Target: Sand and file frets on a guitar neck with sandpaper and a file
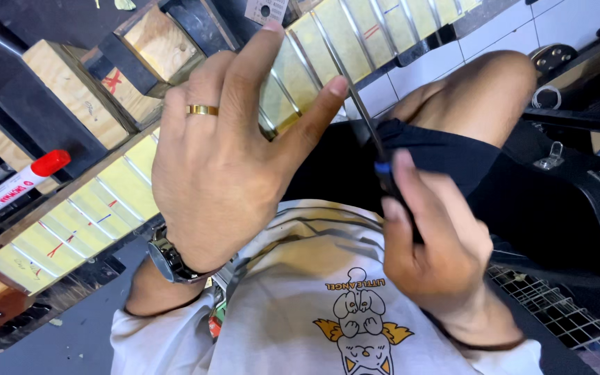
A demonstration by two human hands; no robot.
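The left hand (223, 146) is resting on the guitar neck (133, 184), fingers spread wide, with the pointer finger and thumb reaching up across the metal strips. It is wearing a gold ring (202, 110) and a dark watch (169, 258) on the wrist. The right hand (433, 239) is squeezing the dark handle of a thin metal tool (364, 118), pinching it between the thumb and fingers. The tool's long flat blade is pointing up and lying against the neck, just beside the left thumb. The neck is stretching from the lower left to the top right, covered in pale yellow tape between the strips, with small red and blue marks on it. Wooden blocks (78, 90) are sitting beside the neck on the surface. A white marker with a red cap (15, 187) is lying at the left edge. The person's bare knee (480, 97) is showing on the right.
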